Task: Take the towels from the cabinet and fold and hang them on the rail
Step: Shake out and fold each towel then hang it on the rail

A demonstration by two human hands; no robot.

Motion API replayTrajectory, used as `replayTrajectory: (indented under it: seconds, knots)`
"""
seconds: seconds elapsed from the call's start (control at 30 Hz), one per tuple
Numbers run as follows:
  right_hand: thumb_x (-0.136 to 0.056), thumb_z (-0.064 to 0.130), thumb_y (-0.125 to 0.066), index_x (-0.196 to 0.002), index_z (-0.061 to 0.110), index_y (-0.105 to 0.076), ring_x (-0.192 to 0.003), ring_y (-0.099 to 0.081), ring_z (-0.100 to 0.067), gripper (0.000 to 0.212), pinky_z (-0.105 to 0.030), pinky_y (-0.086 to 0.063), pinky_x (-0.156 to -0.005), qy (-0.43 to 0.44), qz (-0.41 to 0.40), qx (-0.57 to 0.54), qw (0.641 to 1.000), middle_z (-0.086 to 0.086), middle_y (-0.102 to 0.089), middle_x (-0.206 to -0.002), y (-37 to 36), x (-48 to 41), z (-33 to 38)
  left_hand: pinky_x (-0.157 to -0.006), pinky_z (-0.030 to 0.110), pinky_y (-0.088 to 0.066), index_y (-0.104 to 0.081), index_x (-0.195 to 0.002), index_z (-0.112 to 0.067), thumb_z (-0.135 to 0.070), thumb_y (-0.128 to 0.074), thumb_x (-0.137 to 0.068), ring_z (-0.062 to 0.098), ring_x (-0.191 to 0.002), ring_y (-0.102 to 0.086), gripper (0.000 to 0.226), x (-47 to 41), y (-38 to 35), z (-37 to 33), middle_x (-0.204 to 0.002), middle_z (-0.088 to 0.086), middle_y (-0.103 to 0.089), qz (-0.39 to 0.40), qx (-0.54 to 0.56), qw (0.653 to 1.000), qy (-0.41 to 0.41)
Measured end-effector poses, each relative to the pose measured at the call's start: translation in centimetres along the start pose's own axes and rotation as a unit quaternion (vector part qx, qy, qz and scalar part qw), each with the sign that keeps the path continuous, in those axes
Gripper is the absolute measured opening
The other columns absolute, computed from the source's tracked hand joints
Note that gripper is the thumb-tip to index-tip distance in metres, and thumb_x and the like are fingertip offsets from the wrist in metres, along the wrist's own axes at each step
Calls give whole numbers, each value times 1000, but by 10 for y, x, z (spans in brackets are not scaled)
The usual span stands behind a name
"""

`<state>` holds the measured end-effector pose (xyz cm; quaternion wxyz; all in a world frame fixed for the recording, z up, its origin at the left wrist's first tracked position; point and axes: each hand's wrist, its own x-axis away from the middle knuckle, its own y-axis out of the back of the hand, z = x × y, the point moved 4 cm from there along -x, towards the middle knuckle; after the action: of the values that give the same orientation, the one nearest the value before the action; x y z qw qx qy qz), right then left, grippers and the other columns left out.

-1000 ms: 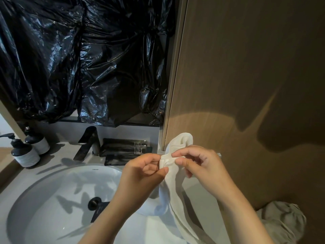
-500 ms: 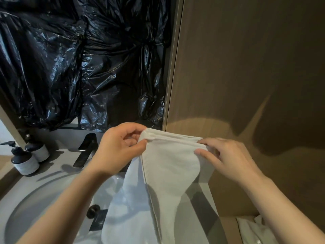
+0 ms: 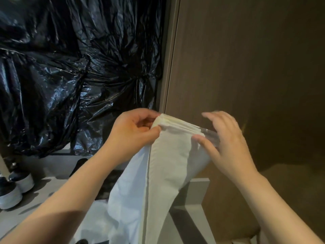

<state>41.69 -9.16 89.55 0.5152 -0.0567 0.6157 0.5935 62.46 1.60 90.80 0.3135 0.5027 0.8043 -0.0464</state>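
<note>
Towel (image 3: 168,161) held up in front of the chest, white, its gathered top edge running almost level between the two hands — left end a little higher than the right. From that edge the cloth hangs straight down below both hands, a seam or fold line running down its middle, the tail dropping toward the tabletop (image 3: 198,224) and out of sight at the bottom of the view.

Left hand (image 3: 133,132) closed on the top left corner: thumb and forefinger pinched together with the bunched hem between them. Right hand (image 3: 226,141) at the other end of the edge, fingers spread and blurred; thumb lies on the cloth, but whether the fingers are clamped on the corner or merely brushing it I cannot tell.

Long axis of the towel is vertical, short axis hand to hand. Both hands equally near the work — each already at its own corner.

Judgement: folding step in hand, hanging not yet begun; no rail in view. Next move likely turns on bringing one corner across to the other, so the right-hand grip wants securing first. Loose hold there risks the corner dropping.

Behind the left hand, crinkled black plastic sheeting (image 3: 70,76); behind the right, a brown wood panel (image 3: 246,67).
</note>
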Motion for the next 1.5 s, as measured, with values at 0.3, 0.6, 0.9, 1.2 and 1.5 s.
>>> replayTrajectory:
  seconds: [0.3, 0.6, 0.9, 1.2, 1.5]
  knots:
    - [-95, 58, -42, -101, 30, -59, -74, -53, 5, 34, -11, -40, -64, 66, -42, -42, 996, 22, -54, -89, 1, -19, 48, -73, 16, -55, -73, -103, -21, -6, -69, -84, 9, -86, -70, 25, -6, 10, -28, -93, -5, -74, 7, 16, 998, -59]
    - [-94, 57, -44, -90, 31, -60, -73, -57, -3, 30, -18, -38, -61, 63, 74, -86, 992, 20, -57, -77, -12, -13, 79, -82, 30, -58, -67, -108, -22, -51, -56, -82, 9, -91, -70, 40, 47, 24, 58, -102, -4, -73, 133, -19, 986, 98]
    - [-97, 48, -51, -80, 22, -62, -66, -54, -12, 33, -25, -36, -53, -5, 63, -146, 987, 5, -57, -69, -4, -1, 75, -72, 37, -47, -62, -81, -11, -56, -53, -85, 16, -72, -59, 46, 73, 16, 104, -77, 0, -61, 91, -75, 990, 75]
    - [-98, 36, -53, -66, 12, -54, -56, -44, -2, 40, -10, -34, -53, -164, 19, -259, 952, 11, -47, -56, -10, 44, 29, -62, 18, -41, -64, -79, -17, -54, -47, -86, 9, -72, -54, 41, 68, 17, 62, -79, -2, -54, 109, -129, 985, 16]
    - [-96, 43, -53, -53, 28, -56, -48, -51, 0, 46, -9, -39, -46, -316, 78, -347, 880, 10, -56, -52, -17, 134, -23, -64, 17, -44, -66, -75, -28, -45, -55, -92, 2, -73, -60, 26, 92, -34, 44, -76, -8, -65, 238, -234, 938, 99]
